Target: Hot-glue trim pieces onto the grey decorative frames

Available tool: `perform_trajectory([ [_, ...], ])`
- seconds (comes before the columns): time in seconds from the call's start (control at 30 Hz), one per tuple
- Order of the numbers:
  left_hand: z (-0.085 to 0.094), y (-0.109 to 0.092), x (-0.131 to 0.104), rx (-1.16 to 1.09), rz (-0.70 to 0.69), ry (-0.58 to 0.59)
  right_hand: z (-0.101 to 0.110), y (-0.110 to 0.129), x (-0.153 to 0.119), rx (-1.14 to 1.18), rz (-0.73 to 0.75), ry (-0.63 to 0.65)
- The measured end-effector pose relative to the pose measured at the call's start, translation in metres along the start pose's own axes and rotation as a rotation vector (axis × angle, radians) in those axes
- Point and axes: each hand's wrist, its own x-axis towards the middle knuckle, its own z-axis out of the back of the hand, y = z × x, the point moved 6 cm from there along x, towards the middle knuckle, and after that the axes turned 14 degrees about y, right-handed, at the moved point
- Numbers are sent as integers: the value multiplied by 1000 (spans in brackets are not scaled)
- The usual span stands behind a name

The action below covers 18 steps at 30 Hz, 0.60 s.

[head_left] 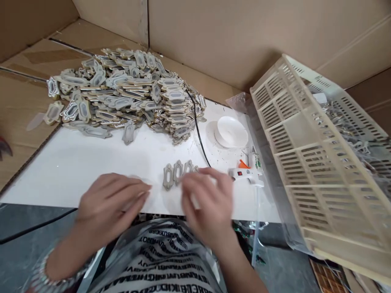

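My left hand (pixel 113 203) is just above the white tabletop, its thumb and fingers drawn together in a pinch; whatever may be between the tips is hidden. A short row of grey, frame-shaped plates with shaped ends (pixel 168 176) lies to its right. Over the right end of that row is my right hand (pixel 209 199), fingers bent and smeared by motion, partly covering the plates. Whether it grips one is unclear. A large pile of similar plates (pixel 122 95) fills the back left.
A white glue gun (pixel 247 176) with an orange tip lies right of my right hand, near a white round dish (pixel 231 132). A black cable (pixel 198 130) runs across the table from the pile. A cream plastic crate (pixel 301 162) stands tilted along the right edge.
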Motion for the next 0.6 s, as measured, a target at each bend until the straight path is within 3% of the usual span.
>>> perform_trajectory([
  [0.03, 0, 8, -6, 101, -7, -4, -18, 14, -1, 1, 77, 90],
  [0.1, -7, 17, -13, 269, -7, 73, -43, 30, -5, -64, 126, 151],
  [0.2, -16, 18, -20, 380, -22, 154, -64, 33, -7, -167, 71, 221],
  [0.33, -14, 17, -35, 317, -37, 160, -73, 32, -7, -213, 70, 295],
  [0.5, -8, 16, -65, 201, -142, 182, -74, 44, -19, -129, 215, 310],
  [0.6, -4, 15, -75, 119, -84, 171, -72, 48, -24, -59, 259, 296],
])
